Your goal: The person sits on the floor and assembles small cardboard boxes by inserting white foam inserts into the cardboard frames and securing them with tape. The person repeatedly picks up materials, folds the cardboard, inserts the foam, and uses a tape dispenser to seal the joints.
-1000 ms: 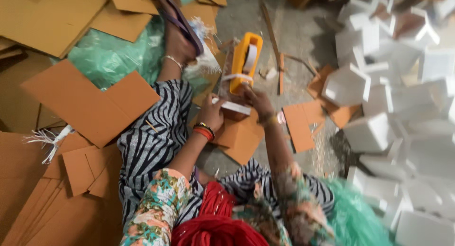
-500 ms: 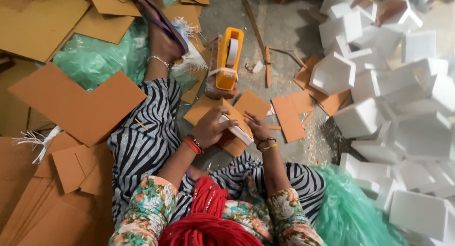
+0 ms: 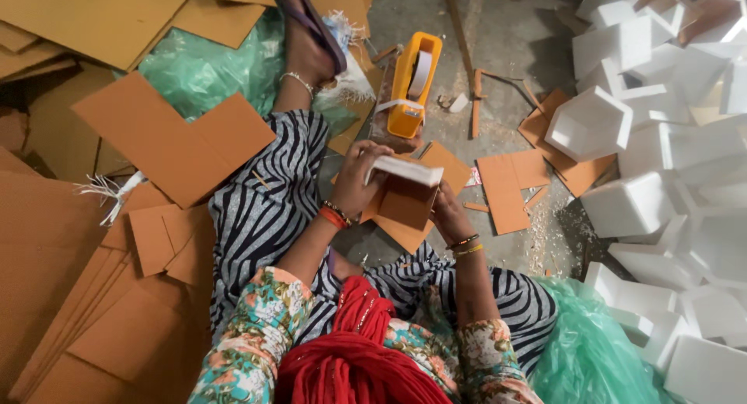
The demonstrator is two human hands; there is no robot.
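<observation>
The tape dispenser [image 3: 411, 87] stands on the floor just beyond the small box [image 3: 405, 190] held between both hands. Left of the dispenser lies a plastic bag [image 3: 198, 69] among cardboard sheets [image 3: 167, 143]. Right of the dispenser lie cardboard offcuts [image 3: 510, 188], and farther right a heap of foam boxes [image 3: 661, 139].
</observation>
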